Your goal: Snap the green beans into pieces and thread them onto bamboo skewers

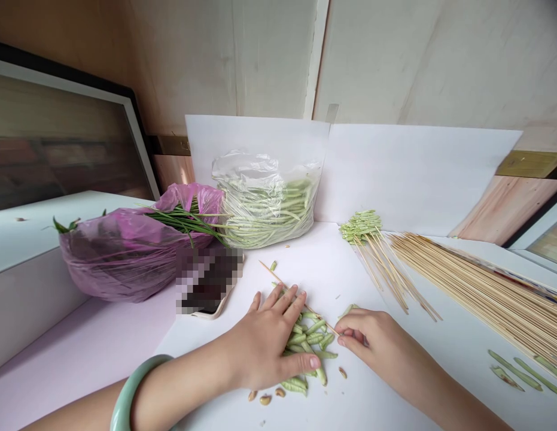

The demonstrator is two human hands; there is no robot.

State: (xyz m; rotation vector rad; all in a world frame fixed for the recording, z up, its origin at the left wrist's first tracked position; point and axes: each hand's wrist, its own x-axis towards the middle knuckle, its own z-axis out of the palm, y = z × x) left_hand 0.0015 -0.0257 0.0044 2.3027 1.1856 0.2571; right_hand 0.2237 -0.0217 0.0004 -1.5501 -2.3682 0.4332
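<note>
My left hand (269, 338) lies palm down with its fingers spread over a small heap of cut green bean pieces (314, 338). In a pinch, my right hand (365, 335) grips one end of a bamboo skewer (270, 271). The skewer slants away to the upper left, its middle partly hidden by my left fingers, and its pointed end shows beyond them. Whether a bean piece is on it under the hand, I cannot tell. Several loose tan beans (265, 399) lie in front of the heap.
Finished bean skewers (361, 227) lie at the back, beside a long bundle of bare bamboo skewers (475, 287). A few whole bean pods (516, 369) are at the right. Behind are a clear bag of long beans (269, 203), a purple bag (121, 257) and a phone (210, 284).
</note>
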